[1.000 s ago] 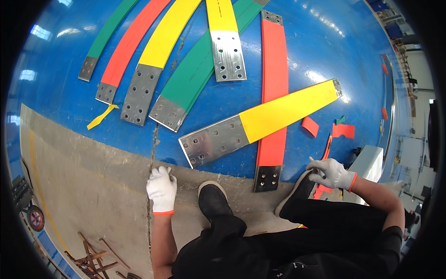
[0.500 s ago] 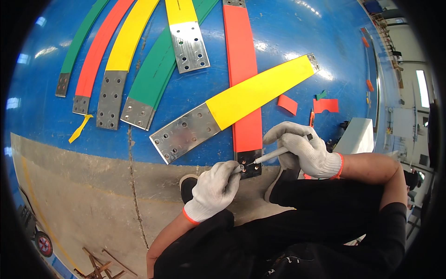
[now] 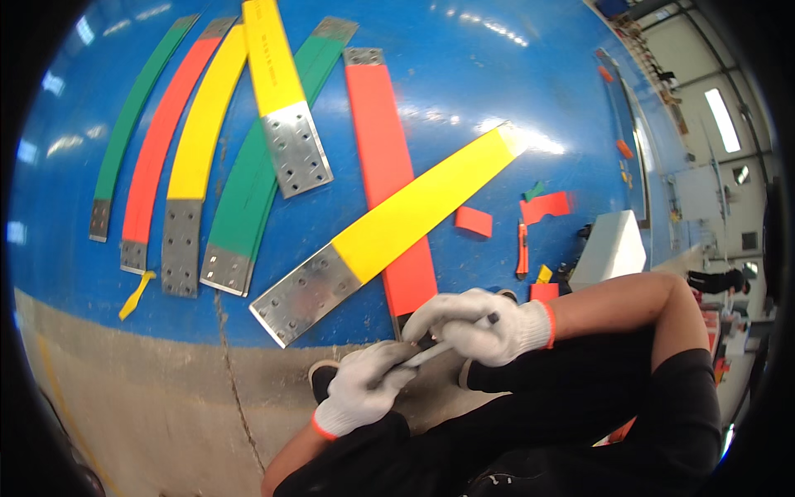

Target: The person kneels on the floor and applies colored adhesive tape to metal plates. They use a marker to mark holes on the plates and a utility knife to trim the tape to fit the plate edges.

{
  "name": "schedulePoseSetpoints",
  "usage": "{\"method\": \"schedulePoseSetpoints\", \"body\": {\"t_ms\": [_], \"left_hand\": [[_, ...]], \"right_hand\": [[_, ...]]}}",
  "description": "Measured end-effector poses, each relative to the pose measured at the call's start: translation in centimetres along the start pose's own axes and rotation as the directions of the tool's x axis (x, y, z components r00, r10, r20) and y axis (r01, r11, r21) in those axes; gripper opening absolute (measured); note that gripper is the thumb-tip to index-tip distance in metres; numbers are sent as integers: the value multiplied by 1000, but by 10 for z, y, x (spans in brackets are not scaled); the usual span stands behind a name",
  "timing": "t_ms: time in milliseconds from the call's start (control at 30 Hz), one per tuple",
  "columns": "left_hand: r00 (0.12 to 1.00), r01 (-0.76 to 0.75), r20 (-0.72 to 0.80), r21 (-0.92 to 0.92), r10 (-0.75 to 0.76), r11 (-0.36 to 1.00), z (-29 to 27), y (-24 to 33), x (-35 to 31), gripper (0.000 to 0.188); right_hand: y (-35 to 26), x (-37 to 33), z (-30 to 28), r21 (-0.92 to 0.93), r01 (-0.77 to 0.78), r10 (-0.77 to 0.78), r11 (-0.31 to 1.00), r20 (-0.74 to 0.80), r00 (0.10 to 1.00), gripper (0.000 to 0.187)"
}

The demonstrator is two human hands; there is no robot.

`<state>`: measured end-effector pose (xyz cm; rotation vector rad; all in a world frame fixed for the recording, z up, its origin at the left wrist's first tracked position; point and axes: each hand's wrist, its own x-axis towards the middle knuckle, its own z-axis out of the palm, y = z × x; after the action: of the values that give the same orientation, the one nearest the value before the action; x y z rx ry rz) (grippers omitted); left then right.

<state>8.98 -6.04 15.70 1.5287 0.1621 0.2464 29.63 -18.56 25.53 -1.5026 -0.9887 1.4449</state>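
My right hand (image 3: 480, 330) is closed round a white marker pen (image 3: 434, 351), which slants down to the left. At its lower end, the gloved fingers of my left hand (image 3: 364, 383) close over the tip and hide it. Both hands wear white knit gloves with orange cuffs. They are over the near end of a red-sleeved flat metal bar (image 3: 411, 290), whose dark drilled end is mostly hidden by my right hand. Across that bar lies a yellow-sleeved bar (image 3: 389, 224), its bare metal end with holes pointing to the lower left.
More sleeved bars lie to the left: green (image 3: 120, 141), red (image 3: 161, 141), yellow (image 3: 205, 124), green (image 3: 248, 190) and yellow (image 3: 277, 74). On the right are red scraps (image 3: 474, 222), a red utility knife (image 3: 522, 248) and a white box (image 3: 611, 248). A person (image 3: 717, 282) stands far right.
The view has shifted, so the bars appear lower and further left. My hands have come together: the pen's tip, bare before near the drilled end, is now inside my left fingers.
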Motion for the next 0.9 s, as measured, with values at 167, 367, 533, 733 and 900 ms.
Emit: {"method": "schedulePoseSetpoints", "body": {"t_ms": [167, 367, 533, 733, 900], "left_hand": [[983, 174, 90, -133, -163, 976, -13, 1, -14, 26], [992, 129, -2, 10, -129, 992, -19, -11, -25, 27], [732, 406, -680, 480, 38, 778, -95, -86, -100, 20], [241, 970, -971, 240, 2, 36, -252, -172, -269, 38], [215, 907, -955, 273, -205, -322, -252, -134, -233, 44]], "right_hand": [[21, 6, 10, 25, 212, -214, 977, 124, 969, 41], [33, 19, 18, -63, 29, -16, 998, 196, 980, 38], [36, 13, -75, -505, -412, 476, 759, -2, 879, 63], [161, -101, -235, -420, -899, 590, 122, -698, 406, 48], [245, -132, -194, -100, -957, 508, 271, -830, 231, 48]]}}
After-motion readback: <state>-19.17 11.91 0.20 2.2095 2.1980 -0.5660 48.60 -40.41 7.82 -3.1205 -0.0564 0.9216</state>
